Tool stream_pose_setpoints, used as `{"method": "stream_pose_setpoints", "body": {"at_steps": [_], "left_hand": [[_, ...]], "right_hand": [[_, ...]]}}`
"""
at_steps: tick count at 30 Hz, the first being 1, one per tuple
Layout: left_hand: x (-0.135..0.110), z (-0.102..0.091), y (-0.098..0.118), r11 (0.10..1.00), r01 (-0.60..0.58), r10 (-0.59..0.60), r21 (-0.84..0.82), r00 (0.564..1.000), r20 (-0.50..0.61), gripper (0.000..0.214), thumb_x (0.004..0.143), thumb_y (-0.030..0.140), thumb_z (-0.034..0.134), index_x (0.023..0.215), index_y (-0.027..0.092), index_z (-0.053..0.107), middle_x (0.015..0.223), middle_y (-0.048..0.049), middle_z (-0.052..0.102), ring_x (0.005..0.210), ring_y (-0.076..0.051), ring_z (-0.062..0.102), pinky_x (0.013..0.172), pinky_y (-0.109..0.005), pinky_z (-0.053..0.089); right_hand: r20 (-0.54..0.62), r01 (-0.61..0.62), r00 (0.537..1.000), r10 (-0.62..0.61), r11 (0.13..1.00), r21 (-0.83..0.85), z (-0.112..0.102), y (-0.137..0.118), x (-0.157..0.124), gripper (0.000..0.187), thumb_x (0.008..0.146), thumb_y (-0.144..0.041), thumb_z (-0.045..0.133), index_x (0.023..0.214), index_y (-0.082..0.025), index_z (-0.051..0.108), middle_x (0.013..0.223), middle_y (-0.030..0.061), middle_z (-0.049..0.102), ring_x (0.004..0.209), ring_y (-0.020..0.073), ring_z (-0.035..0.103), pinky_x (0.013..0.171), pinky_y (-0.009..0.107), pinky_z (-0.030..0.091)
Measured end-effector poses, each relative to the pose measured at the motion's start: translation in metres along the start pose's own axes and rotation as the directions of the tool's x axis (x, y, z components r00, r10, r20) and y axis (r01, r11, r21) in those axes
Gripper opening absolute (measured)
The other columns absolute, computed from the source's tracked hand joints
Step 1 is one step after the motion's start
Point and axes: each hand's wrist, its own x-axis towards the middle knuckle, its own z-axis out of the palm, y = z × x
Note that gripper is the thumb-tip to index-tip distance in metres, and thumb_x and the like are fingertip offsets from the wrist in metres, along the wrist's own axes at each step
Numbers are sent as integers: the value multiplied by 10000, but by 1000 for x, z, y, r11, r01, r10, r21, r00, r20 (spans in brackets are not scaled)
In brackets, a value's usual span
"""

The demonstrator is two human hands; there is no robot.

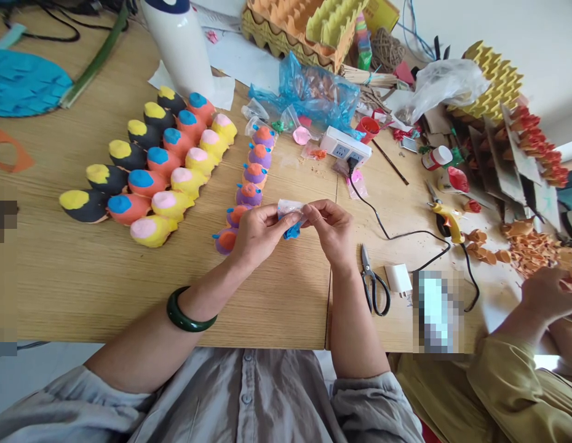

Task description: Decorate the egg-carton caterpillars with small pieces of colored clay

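Over the table, my left hand [261, 234] is closed on a small clear plastic bag [285, 208] with soft blue clay [293, 231] inside. My right hand [333, 231] pinches the bag's upper right edge between thumb and fingers. Partly behind my left hand runs a row of purple egg-shaped pieces [249, 195] with orange patches and small blue bits. Farther left stand rows of black pieces with yellow tops [108, 178], orange-red pieces with blue tops [162, 161] and yellow pieces with pink tops [187, 178].
Scissors [368, 271], a white charger [398, 279] and a pixelated object lie right of my right hand. A black cord runs from the power strip [345, 146]. Beyond lies a yellow glue gun [449, 221]. A co-worker's hand [551, 295] is at far right. Egg trays [290, 37] stand behind.
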Motion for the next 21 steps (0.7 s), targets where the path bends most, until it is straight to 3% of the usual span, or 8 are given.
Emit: {"method": "stream_pose_setpoints", "body": {"at_steps": [6, 8, 11, 15, 21], "left_hand": [[-2, 0, 4, 994, -56, 55, 91, 998, 14, 429, 816, 610, 851, 875, 189, 793, 850, -64, 808, 811, -217, 766, 709, -272, 616], [-2, 0, 5, 992, -73, 77, 101, 997, -31, 451, 854, 641, 803, 923, 196, 791, 869, -61, 807, 814, -212, 763, 712, -269, 612], [-3, -2, 7, 981, -123, 142, 151, 982, -122, 472, 850, 673, 784, 854, 201, 779, 826, -46, 792, 800, -205, 752, 727, -266, 607], [-5, -3, 12, 935, -196, 241, 295, 962, -125, 445, 884, 632, 767, 754, 206, 758, 729, -28, 753, 685, -169, 681, 660, -255, 565], [-7, 0, 13, 964, -165, 183, 207, 980, -73, 447, 850, 626, 802, 742, 197, 739, 738, -32, 751, 678, -168, 688, 638, -245, 568]], "right_hand": [[-26, -8, 1000, 9, 1000, 25, -1, 1, 2, 486, 732, -669, 880, 783, -213, 721, 704, -13, 714, 636, 133, 670, 655, 292, 610], [-25, -10, 1000, 10, 1000, 28, -1, 1, 2, 498, 718, -681, 883, 773, -215, 716, 697, -14, 708, 639, 134, 665, 661, 296, 615], [22, -36, 999, 35, 999, 21, -1, 0, 1, 500, 727, -680, 875, 775, -213, 706, 713, -15, 708, 641, 129, 664, 668, 294, 617], [47, -39, 998, 38, 999, 9, 1, -1, 0, 502, 720, -674, 882, 805, -214, 700, 750, -15, 709, 642, 122, 651, 644, 281, 601], [59, -11, 998, 11, 1000, 4, 0, -2, -1, 467, 732, -626, 900, 764, -204, 700, 693, -13, 689, 629, 120, 636, 616, 271, 584]]}}
